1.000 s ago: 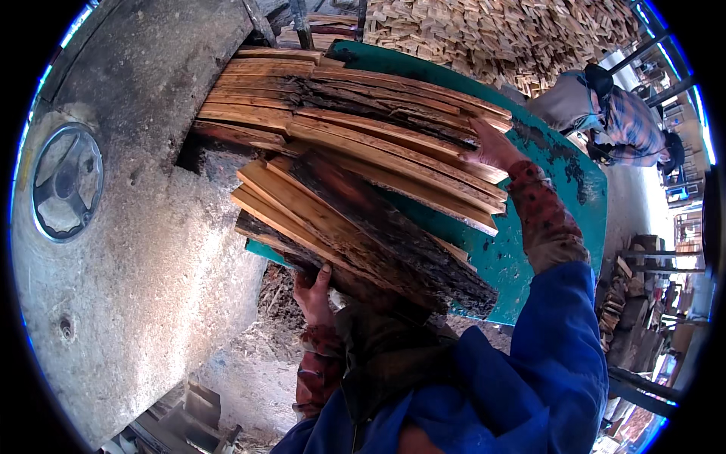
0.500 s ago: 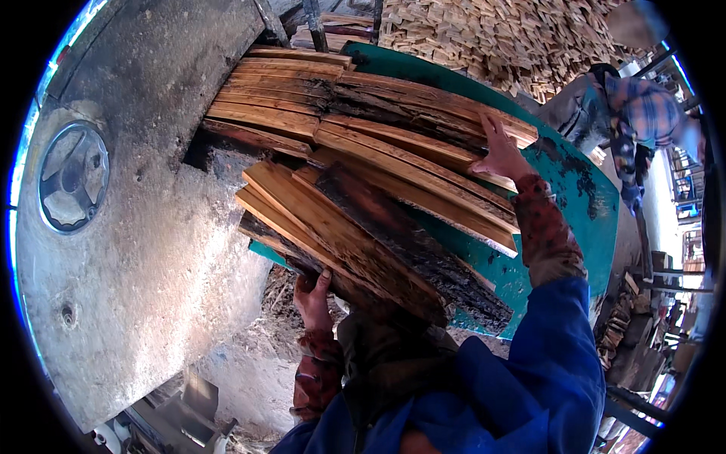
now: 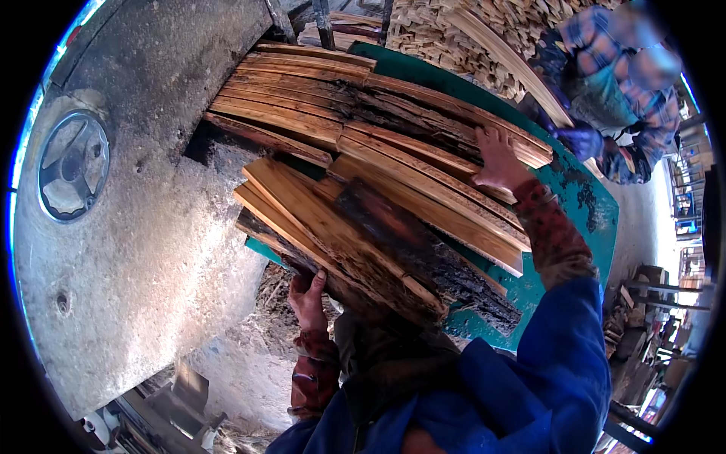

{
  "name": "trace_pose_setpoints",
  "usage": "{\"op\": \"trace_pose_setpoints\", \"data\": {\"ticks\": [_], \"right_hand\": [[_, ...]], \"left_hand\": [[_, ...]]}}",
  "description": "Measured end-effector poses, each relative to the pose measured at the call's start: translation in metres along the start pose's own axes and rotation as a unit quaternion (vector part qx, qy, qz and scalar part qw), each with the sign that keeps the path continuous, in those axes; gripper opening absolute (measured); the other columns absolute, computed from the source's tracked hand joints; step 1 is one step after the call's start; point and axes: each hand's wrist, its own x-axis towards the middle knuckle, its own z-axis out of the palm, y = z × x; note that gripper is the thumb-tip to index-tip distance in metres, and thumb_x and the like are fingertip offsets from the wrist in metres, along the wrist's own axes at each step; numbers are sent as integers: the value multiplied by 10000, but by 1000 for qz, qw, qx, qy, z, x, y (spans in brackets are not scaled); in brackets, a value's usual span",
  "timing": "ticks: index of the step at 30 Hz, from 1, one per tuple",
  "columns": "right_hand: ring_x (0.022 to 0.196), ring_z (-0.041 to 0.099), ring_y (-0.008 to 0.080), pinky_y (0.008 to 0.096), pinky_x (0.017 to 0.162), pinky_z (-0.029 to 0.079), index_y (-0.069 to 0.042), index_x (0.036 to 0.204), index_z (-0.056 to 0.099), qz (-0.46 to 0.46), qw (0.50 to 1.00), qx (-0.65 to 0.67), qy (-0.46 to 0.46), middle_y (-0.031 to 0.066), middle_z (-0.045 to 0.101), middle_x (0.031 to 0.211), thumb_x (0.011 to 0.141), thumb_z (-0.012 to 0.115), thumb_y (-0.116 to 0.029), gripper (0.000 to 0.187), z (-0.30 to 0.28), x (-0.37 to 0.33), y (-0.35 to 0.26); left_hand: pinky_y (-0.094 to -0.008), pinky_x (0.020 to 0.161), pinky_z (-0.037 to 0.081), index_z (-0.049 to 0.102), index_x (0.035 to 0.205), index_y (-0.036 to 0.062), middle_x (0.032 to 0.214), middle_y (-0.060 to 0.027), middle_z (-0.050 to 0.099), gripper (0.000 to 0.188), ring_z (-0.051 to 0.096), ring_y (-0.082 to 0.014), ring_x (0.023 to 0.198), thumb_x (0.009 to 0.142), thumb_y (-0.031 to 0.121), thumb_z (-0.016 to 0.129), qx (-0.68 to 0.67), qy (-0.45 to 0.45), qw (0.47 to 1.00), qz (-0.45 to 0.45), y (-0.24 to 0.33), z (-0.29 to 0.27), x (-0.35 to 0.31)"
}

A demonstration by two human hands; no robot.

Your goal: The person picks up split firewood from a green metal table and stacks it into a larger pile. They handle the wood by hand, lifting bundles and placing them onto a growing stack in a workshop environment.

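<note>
Rough wooden planks (image 3: pixel 439 193) with dark bark edges lie side by side on a green metal surface (image 3: pixel 556 174). Over their far right ends rests my right hand (image 3: pixel 502 160), fingers spread and touching the wood. Nearer to me, a tilted bundle of planks (image 3: pixel 318 227) leans close to my body. My left hand (image 3: pixel 308 301) grips this bundle's lower left edge, thumb on top, with its other fingers mostly hidden. A dark bark-covered slab (image 3: pixel 401 227) lies between the bundle and the far planks.
To the left is a broad worn metal machine table (image 3: pixel 174 250) with a round handwheel-like fitting (image 3: pixel 73 166). A co-worker (image 3: pixel 620 91) at the upper right holds a long board (image 3: pixel 522 64). Stacked wood pieces (image 3: pixel 435 41) fill the background; sawdust and scraps (image 3: pixel 283 303) lie below.
The far planks and dark slab have shifted slightly right. My right hand has settled lower onto the plank ends; my left keeps its grip. The co-worker has moved nearer, with a long board now visible.
</note>
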Motion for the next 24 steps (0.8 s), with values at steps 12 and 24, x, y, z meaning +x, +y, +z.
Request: {"op": "trace_pose_setpoints", "data": {"ticks": [12, 24], "right_hand": [[1207, 400, 391, 475, 1010, 319, -36, 1420, 289, 33, 993, 115, 15, 217, 421, 1219, 613, 747, -189, 940, 24, -74, 49], [1170, 439, 401, 492, 957, 378, -12, 1401, 286, 334, 933, 132, 28, 195, 440, 1230, 497, 895, -262, 1118, 122, -369, 163]], "left_hand": [[-275, 777, 440, 625, 1062, -31, 986, -53, 646, 413, 549, -133, 860, 818, 271, 765, 38, 28, 999, 5, -8, -7, -2], [-312, 824, 454, 569, 1198, -22, 1112, -75, 633, 520, 574, -177, 945, 824, 289, 754, 26, 31, 999, -25, -7, -1, -5]]}}
